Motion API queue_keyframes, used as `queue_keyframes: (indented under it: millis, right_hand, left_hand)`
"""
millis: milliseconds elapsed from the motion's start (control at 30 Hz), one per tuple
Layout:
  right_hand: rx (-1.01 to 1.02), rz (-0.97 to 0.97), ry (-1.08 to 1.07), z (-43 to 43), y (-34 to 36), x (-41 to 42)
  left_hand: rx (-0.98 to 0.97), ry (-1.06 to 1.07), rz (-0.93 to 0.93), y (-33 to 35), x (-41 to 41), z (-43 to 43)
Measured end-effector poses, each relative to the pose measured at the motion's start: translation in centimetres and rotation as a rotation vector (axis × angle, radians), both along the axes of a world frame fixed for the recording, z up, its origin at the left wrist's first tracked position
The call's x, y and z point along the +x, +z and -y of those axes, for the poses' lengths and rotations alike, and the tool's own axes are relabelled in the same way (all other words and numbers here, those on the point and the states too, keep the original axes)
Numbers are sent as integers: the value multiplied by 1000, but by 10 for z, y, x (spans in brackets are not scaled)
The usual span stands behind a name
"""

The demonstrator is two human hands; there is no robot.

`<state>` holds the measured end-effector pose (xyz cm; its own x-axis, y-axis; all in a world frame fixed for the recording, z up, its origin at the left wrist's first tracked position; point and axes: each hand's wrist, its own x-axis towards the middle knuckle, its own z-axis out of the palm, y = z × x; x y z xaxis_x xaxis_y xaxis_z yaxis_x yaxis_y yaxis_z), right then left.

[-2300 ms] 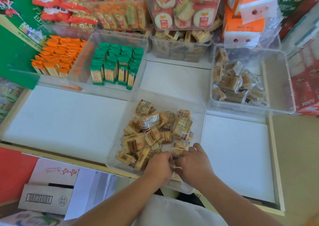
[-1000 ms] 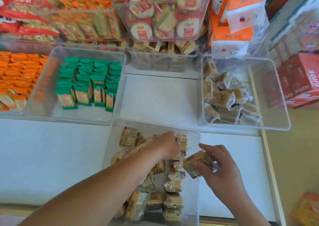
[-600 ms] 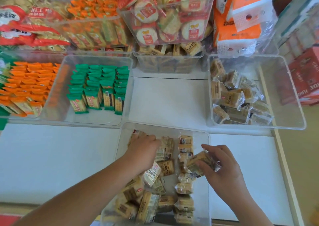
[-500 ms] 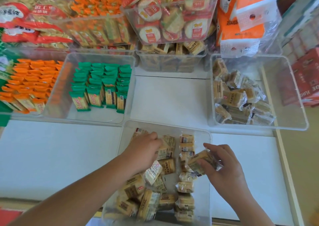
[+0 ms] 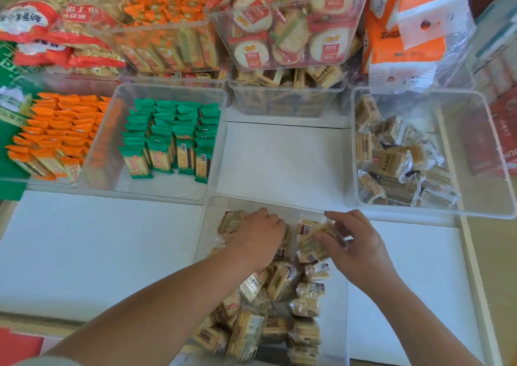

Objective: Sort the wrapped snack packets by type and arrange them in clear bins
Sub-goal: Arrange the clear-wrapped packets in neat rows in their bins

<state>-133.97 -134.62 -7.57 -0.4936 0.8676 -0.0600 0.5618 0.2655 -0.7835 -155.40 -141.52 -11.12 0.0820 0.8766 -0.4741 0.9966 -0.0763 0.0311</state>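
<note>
Lower centre, the right hand [image 5: 355,242] pinched one tan clear-wrapped snack packet [image 5: 321,240] over the near clear plastic bin [image 5: 279,205]. The left hand [image 5: 257,237] curled onto the jumbled heap of tan packets [image 5: 268,309] (grip unclear). Green-wrapped packets [image 5: 170,136] and orange-wrapped packets [image 5: 56,133], left of frame, stood ranked; the heap looked largely unsorted.

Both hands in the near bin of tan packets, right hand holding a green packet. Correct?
One thing is wrong: in the head view the right hand holds a tan packet, not a green one. Both hands, the left hand included, are in the near bin of tan packets.
</note>
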Motion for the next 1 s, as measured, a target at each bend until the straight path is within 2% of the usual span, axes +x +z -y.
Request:
queue_keyframes:
  millis: [167, 300, 400, 500, 600, 867, 1000]
  right_hand:
    - [-24, -34, -42, 4, 2, 2]
    - [-19, 9, -59, 1, 0, -1]
    - [-22, 18, -46, 1, 2, -2]
    - [-20, 20, -36, 0, 3, -3]
    - [-36, 37, -50, -1, 4, -5]
    - [-71, 71, -46, -2, 9, -7]
    - [-108, 44, -61, 1, 13, -9]
  left_hand:
    - [-12, -131, -74, -1, 0, 4]
    - [-111, -109, -44, -5, -2, 4]
    - [-112, -79, 135, -8, -10, 8]
    - [-156, 50, 377, -12, -21, 14]
    - [-201, 177, 473, -7, -22, 11]
    - [-301, 79, 182, 0, -12, -2]
    - [-347, 25, 125, 4, -10, -3]
